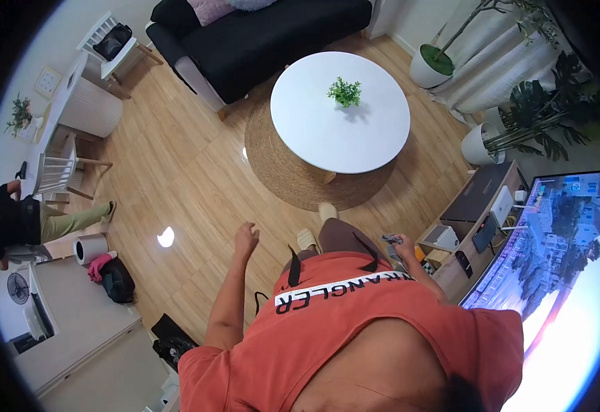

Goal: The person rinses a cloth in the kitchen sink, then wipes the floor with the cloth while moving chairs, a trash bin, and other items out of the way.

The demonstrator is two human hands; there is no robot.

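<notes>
My left hand point(247, 240) hangs out over the wooden floor, away from any object. Its fingers are loosely bent, the thumb stands apart, and nothing shows in it. On the other side, my right hand point(403, 248) is closed on a small crumpled grey cloth point(391, 246). Part of the cloth dangles below the fingers, beside my thigh. Closest to this hand is the low TV cabinet point(462, 278), with an open compartment holding small items. What exactly lies in that compartment is hard to make out.
Ahead, a round white table point(307, 113) bearing a small green plant point(345, 92) stands on a woven rug point(265, 165). A black sofa point(265, 48) is behind it. A large TV point(554, 240) and potted plants point(480, 145) line the right. Another person point(18, 220) stands far left.
</notes>
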